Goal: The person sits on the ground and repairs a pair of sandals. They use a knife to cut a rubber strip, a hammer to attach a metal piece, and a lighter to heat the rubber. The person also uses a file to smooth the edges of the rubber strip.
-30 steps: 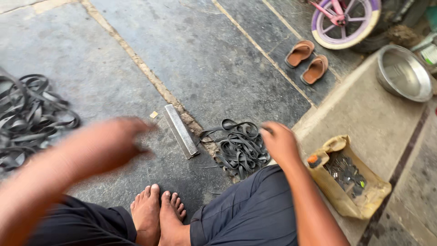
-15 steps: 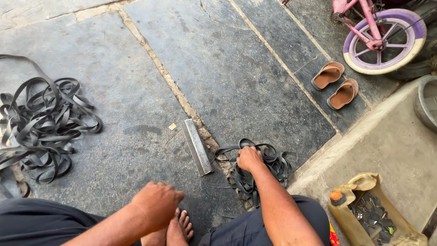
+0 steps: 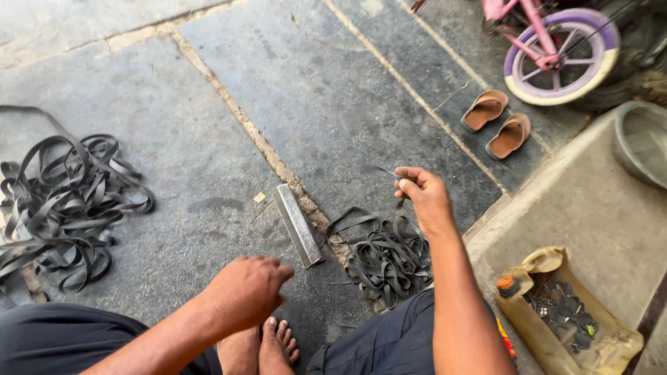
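Up comes the right hand point(image 3: 422, 194) off the small strip pile point(image 3: 388, 251), where it was pressed half a second ago, and now it pinches one thin black rubber strip point(image 3: 386, 171) between thumb and fingers, the rest of the hand curled shut around it, with the strip's end poking out to the left. Left hand point(image 3: 246, 290) has slid forward a little and hangs loosely curled above the bare feet point(image 3: 267, 347), holding nothing. Between the two hands a flat metal bar point(image 3: 298, 224) lies on the stone floor point(image 3: 347, 104), just beside the small pile. Far left sits a bigger tangle of strips point(image 3: 62, 208), well apart. On the right, a cut-open yellow can point(image 3: 571, 316) holds small dark metal parts. Beyond it, brown sandals point(image 3: 497, 123) and a pink bike's wheel point(image 3: 561, 57).
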